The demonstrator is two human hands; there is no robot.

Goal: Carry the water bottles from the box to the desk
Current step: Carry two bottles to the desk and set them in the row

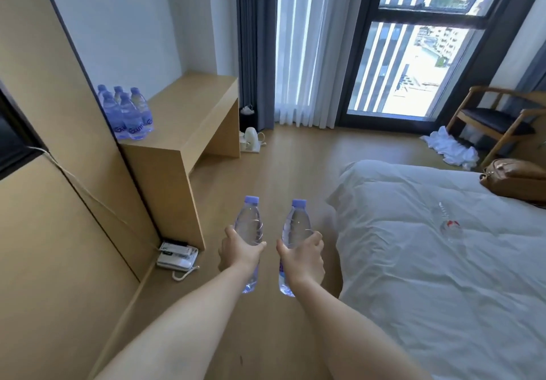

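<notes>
A: What does the head camera give us on the hands?

B: Both arms reach forward over the wood floor (283, 155). The left hand (240, 254) grips one water bottle (249, 226) round its middle, fingers wrapped behind and thumb across the front. The right hand (304, 257) grips a second bottle (295, 226) the same way. The two bottles are side by side, close but not touching.

A: How do the bottles look?

B: Clear plastic, full of water, with pale violet-blue caps. Both are held nearly upright, caps pointing away from the person, bases hanging below the hands. A bit of blue lettering shows on the right one under the thumb; it is too covered to read.

A: And the desk?

B: The light wood desk (192, 113) stands well ahead and to the left of the left hand, against the wall. A cluster of bottles (127, 113) of the same kind stands upright on its near left corner, packed together and touching, with blue print on their labels.

A: Anything else around?

B: A white bed (443, 261) lies just right of the right hand. A telephone (177, 258) sits on the floor just left of the left hand, at the foot of the desk's side panel. The box is not seen.
</notes>
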